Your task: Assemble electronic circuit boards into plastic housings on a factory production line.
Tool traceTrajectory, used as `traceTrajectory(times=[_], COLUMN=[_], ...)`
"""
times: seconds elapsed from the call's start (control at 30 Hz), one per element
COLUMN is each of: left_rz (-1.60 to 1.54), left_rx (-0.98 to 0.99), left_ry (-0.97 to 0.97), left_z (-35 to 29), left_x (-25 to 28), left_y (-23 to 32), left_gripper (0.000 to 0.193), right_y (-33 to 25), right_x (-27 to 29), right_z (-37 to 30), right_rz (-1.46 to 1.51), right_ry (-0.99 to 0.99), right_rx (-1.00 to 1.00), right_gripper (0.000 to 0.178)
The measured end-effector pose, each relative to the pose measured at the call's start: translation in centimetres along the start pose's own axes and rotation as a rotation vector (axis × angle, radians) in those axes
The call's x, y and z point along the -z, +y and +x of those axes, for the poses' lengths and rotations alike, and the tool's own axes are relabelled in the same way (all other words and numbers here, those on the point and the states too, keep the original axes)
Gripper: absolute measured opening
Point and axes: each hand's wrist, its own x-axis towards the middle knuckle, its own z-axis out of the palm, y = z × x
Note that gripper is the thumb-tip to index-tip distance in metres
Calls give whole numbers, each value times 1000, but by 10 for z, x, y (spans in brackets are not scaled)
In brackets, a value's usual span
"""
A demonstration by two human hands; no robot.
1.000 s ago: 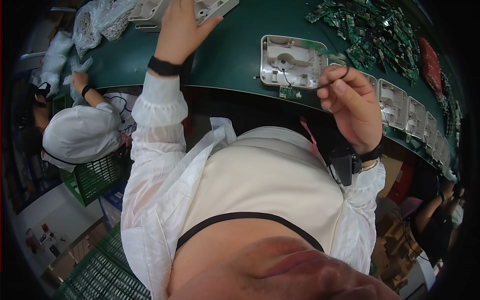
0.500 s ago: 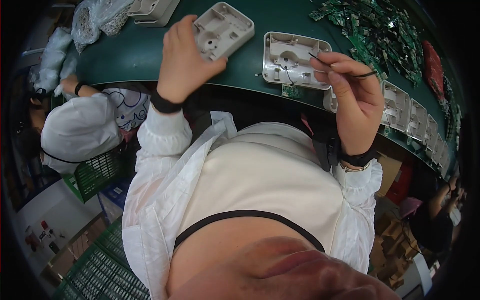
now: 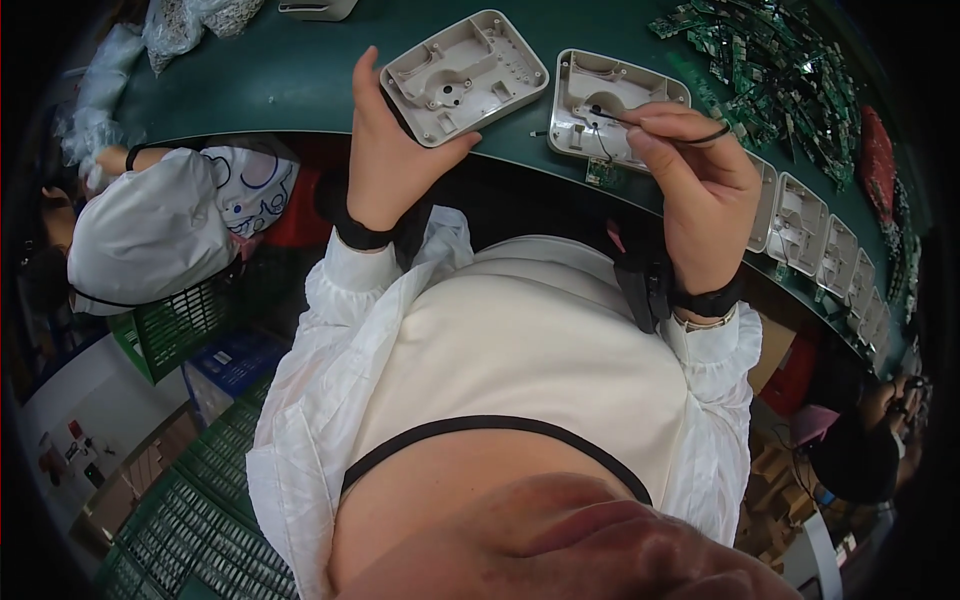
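Holding one casing [image 3: 470,72] edge a slim gap from second casing [image 3: 578,95].

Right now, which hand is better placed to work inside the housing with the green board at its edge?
The right hand, I'd judge: it holds a thin dark item over that pale housing, while the left hand is farther off and occupied, holding another housing at its left end.

Case [image 3: 465,78] against left hand [image 3: 392,165]: smooth plastic, low sheen. Second case [image 3: 620,85] at right hand [image 3: 700,185]: smooth plastic, glossy rim. Tabletop [image 3: 270,95] beyond both hands: smooth, satin. Circuit boards [image 3: 785,90] past right hand: shiny, rough heap.
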Motion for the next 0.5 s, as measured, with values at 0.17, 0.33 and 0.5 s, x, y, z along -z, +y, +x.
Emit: traceTrajectory(times=[0.17, 0.33, 0.5], left_rz=[143, 246, 169], left_rx=[-165, -369, -514], left_ry=[150, 198, 171], left_z=[1, 3, 9], left_x=[4, 0, -19], left_y=[2, 44, 70], left_gripper=[120, 117, 125], right_y=[-3, 1, -6], right_x=[-9, -17, -23], right_z=[2, 13, 11], right_rz=[-134, -219, -337], right_ry=[9, -15, -37], right_rx=[15, 335, 456], right_gripper=[19, 21, 22])
